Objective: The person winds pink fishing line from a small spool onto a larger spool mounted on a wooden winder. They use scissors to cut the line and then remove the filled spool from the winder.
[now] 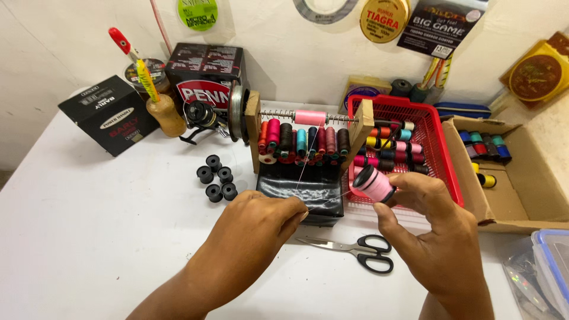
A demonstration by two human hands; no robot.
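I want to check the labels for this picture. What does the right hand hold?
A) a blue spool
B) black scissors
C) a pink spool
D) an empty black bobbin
C: the right hand grips a pink spool in its fingers, while the scissors lie on the table.

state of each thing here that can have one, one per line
left hand: pinching the thread
right hand: gripping pink spool
thread: taut between hands
scissors: closed, flat on table
cardboard box: open
red basket: holding spools
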